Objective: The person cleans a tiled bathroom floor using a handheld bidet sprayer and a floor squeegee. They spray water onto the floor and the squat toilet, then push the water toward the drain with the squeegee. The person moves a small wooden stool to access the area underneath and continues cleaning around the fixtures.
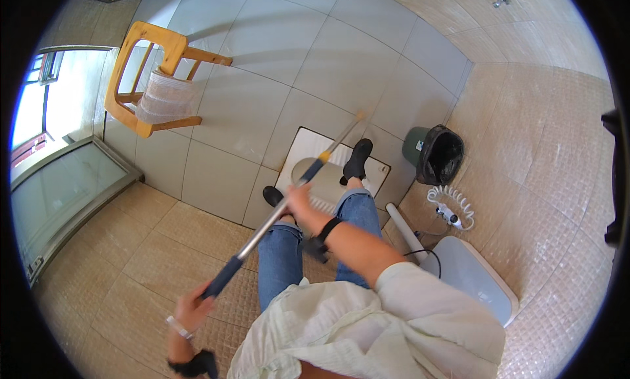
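A telescopic pole (266,228) with dark blue grips and a yellow collar runs diagonally from lower left to upper right. Around the grip at its near end, my left hand (193,306) is closed. My right hand (299,202) holds the pole farther up, just below the upper blue grip. The pole's far end (360,116) is blurred over the grey tiled floor; what it carries cannot be made out. Beneath the pole lies a white squat toilet pan (307,142) with ribbed footrests and a grey-beige rounded middle. My black shoes (358,158) are at either side of that middle.
A wooden chair (129,114) with a striped cloth (166,98) stands upper left. An open window sash (69,194) juts in at left. Right of me are a lined bin (417,143), a coiled sprayer hose (450,197), a white pipe (406,231) and a cistern (467,275).
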{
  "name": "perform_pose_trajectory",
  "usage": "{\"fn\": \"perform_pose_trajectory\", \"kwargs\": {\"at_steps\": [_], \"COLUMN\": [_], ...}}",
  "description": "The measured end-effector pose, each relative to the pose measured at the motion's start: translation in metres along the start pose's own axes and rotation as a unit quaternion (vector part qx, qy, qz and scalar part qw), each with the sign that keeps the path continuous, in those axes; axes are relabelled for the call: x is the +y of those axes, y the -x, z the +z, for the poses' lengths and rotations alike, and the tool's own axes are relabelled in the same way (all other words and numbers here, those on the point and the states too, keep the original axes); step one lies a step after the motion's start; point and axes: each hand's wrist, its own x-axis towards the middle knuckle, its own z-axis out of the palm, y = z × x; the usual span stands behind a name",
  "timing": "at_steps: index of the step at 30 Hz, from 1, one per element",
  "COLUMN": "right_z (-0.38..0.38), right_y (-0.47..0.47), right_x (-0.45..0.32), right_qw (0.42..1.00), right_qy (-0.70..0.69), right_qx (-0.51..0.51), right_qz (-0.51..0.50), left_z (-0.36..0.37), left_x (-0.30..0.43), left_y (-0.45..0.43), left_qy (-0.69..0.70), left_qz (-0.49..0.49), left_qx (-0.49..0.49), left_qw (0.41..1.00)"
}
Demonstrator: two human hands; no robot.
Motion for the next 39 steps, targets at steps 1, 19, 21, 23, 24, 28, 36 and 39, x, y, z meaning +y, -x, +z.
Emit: {"fn": "perform_pose_trajectory", "kwargs": {"at_steps": [1,19,21,23,24,28,36,39], "right_z": [0.026,-0.124,-0.085,-0.049,-0.033,-0.016,-0.11,-0.101], "right_y": [0.023,-0.046,-0.028,-0.001,0.016,0.058,-0.018,-0.04], "right_x": [0.017,-0.014,0.015,0.047,0.064,0.09,-0.047,-0.06], "right_qw": [0.998,0.998,1.0,0.998,0.993,0.977,0.991,0.993], "right_qy": [0.065,0.006,-0.015,-0.043,-0.087,-0.079,-0.01,-0.032], "right_qx": [-0.015,0.011,-0.001,-0.047,-0.072,-0.177,-0.033,-0.051], "right_qz": [0.01,-0.057,-0.005,0.025,0.024,0.089,-0.132,-0.106], "left_z": [-0.021,0.088,0.054,0.023,0.012,0.007,0.133,0.157], "left_x": [-0.013,0.027,0.018,0.009,0.006,0.0,0.02,0.001], "left_y": [0.023,-0.038,-0.015,0.022,0.039,0.107,0.017,-0.005], "left_qy": [0.025,-0.038,-0.056,-0.118,-0.099,-0.065,0.04,0.092], "left_qz": [0.048,0.207,0.156,0.129,0.086,0.04,0.136,0.17], "left_qx": [0.013,-0.041,-0.02,0.016,0.024,0.07,-0.001,0.001], "left_qw": [0.998,0.977,0.986,0.984,0.991,0.995,0.99,0.981]}}
